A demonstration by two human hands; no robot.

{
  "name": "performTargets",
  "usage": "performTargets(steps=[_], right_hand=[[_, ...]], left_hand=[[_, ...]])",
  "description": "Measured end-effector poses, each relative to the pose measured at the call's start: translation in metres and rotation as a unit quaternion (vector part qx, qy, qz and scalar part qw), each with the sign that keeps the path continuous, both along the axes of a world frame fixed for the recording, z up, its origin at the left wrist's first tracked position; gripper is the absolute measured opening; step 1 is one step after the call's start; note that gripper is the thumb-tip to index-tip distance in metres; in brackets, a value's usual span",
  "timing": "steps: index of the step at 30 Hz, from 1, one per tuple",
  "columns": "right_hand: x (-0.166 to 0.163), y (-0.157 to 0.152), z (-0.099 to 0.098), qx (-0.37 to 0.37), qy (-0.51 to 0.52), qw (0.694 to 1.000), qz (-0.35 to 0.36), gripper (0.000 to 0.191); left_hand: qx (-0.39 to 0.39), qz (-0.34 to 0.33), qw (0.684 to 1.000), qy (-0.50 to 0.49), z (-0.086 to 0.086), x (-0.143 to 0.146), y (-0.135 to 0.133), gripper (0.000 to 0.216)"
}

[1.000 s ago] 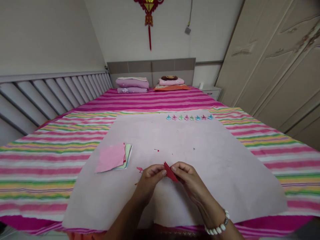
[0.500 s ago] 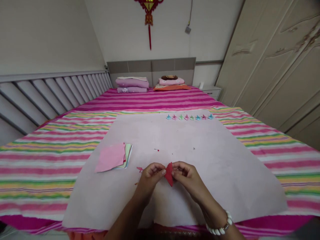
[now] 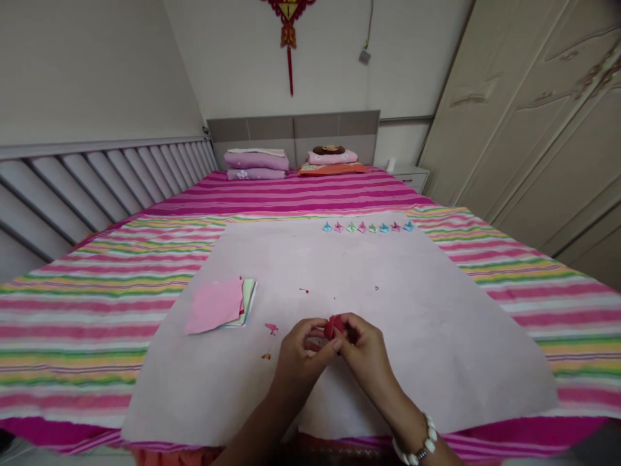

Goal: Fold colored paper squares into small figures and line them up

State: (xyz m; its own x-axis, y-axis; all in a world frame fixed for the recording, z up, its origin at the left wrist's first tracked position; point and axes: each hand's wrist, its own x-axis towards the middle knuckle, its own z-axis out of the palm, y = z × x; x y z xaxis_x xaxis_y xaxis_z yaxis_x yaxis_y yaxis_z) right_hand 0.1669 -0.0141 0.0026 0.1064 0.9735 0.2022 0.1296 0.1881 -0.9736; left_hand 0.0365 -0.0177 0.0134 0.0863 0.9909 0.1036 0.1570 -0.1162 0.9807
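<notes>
A small piece of red folded paper (image 3: 334,325) is held up over the white sheet, between the fingertips of both hands. My left hand (image 3: 301,353) curls round its left side, with the thumb reaching under it towards the other thumb. On the right side, my right hand (image 3: 365,349) pinches it between thumb and forefinger; a white bead bracelet circles that wrist. Part of the paper is hidden by the fingers. Left of the hands lie a small pink scrap (image 3: 271,329) and a small orange-brown piece (image 3: 266,356).
A stack of square papers (image 3: 216,305), pink on top, rests on the white sheet (image 3: 436,349) to the left. Along its far edge stand several small folded paper figures (image 3: 361,227) in a row. A tiny red-tipped item (image 3: 304,291) lies ahead of my hands. A striped cover (image 3: 524,285) surrounds the sheet.
The red paper has been turned and folded in closer, so it looks smaller and rounder. My left hand has shifted a little right, its thumb now near the right thumb.
</notes>
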Motion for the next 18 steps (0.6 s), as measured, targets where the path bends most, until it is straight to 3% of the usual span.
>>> performTargets(steps=[8,15,18], right_hand=[[0.002,0.001,0.002,-0.042,0.078,0.995,0.055,0.018],[0.002,0.001,0.003,-0.036,0.115,0.992,0.042,0.024],[0.001,0.0,0.003,-0.029,0.107,0.993,0.029,0.022]], left_hand=[[-0.007,-0.038,0.998,-0.041,-0.003,-0.003,0.001,0.028],[0.122,-0.013,0.989,0.087,0.006,-0.007,0.003,0.024],[0.142,-0.012,0.984,0.106,0.008,-0.008,0.004,0.026]])
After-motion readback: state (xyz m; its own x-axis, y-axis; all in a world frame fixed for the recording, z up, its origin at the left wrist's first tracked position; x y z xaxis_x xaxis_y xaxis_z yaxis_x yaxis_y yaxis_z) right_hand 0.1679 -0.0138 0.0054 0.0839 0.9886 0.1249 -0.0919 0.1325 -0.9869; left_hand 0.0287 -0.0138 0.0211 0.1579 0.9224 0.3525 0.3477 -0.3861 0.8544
